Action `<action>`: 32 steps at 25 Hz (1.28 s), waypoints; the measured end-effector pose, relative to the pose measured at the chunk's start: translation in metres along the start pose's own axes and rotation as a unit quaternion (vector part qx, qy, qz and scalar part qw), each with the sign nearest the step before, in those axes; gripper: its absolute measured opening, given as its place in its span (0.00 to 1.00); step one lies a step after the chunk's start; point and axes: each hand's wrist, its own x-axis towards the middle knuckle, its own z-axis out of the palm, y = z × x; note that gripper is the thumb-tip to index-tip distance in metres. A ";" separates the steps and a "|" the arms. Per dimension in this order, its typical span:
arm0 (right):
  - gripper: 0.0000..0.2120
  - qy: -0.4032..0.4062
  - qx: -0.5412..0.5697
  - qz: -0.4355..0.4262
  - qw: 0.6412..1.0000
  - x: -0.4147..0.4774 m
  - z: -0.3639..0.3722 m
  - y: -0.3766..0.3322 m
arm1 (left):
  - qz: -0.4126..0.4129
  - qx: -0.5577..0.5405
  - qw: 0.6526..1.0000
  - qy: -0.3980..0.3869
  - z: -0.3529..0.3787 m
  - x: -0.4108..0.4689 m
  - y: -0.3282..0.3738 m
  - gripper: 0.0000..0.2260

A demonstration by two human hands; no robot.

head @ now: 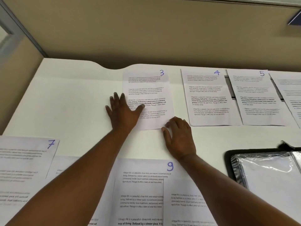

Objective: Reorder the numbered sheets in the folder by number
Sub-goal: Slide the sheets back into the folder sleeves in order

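Sheet 9 (143, 190) lies closest, at bottom centre of the white surface (65, 103), blue number in its top right corner. An unnumbered-looking sheet (184, 201) overlaps its right side. Sheet 7 (24, 160) sits bottom left, blurred. Both bare forearms reach across these toward the back row.

Back row, left to right: sheet 3 (151, 92), sheet 4 (206, 95), sheet 5 (257, 95), then one more sheet (291, 98) cut off by the frame, number not visible. Sheets 4 and 5 overlap slightly; sheet 3 lies apart from 4.

Left grip (123, 111): hand flat and spread, fingers straight, thumb pressing on sheet 3's left part, other fingers on the bare surface just beside it.

Right grip (179, 137): fingers bent, tips at sheet 3's bottom right corner, thumb on the surface. Cannot tell if it pinches the corner or only touches it.

Folder (263, 167), black-edged with shiny clear sleeves, lies open at right, well apart from both hands.
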 end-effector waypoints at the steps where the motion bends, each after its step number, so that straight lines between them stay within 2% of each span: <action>1: 0.13 0.016 0.020 0.020 0.999 0.000 -0.001 0.000 | -0.014 0.017 1.000 -0.015 0.002 0.005 -0.006 0.46; 3: 0.19 0.024 0.030 0.057 0.998 0.001 0.000 -0.001 | 0.000 0.050 0.999 -0.014 0.006 0.006 -0.018 0.48; 5: 0.28 -0.016 -0.008 0.061 0.998 0.001 0.004 -0.002 | 0.051 0.066 0.997 -0.006 0.010 0.001 -0.025 0.45; 9: 0.33 -0.060 -0.043 0.021 0.997 -0.001 0.004 -0.001 | 0.092 -0.019 0.996 -0.009 0.009 -0.008 -0.028 0.32; 12: 0.33 -0.042 -0.045 0.023 0.998 0.000 0.004 -0.003 | 0.050 -0.145 0.988 0.001 0.006 -0.006 -0.024 0.28; 15: 0.32 -0.038 -0.039 0.016 0.998 -0.001 0.005 -0.004 | -0.039 -0.269 0.962 0.021 0.001 -0.005 -0.014 0.27; 18: 0.31 -0.024 0.015 0.036 0.999 0.000 0.002 -0.002 | -0.124 -0.407 0.905 0.004 -0.013 -0.002 -0.005 0.22; 20: 0.31 -0.007 0.071 0.078 0.994 0.002 -0.001 -0.001 | -0.141 -0.488 0.862 -0.015 -0.023 -0.008 -0.005 0.16; 25: 0.25 0.011 0.200 0.147 0.969 -0.002 -0.013 -0.007 | -0.162 -0.526 0.833 -0.059 -0.055 -0.051 -0.012 0.09; 29: 0.18 0.077 0.294 0.246 0.921 -0.004 -0.039 -0.021 | -0.162 -0.529 0.831 -0.065 -0.076 -0.087 -0.012 0.08; 32: 0.14 0.115 0.364 0.270 0.884 -0.014 -0.058 -0.029 | -0.155 -0.533 0.829 -0.071 -0.087 -0.113 -0.008 0.08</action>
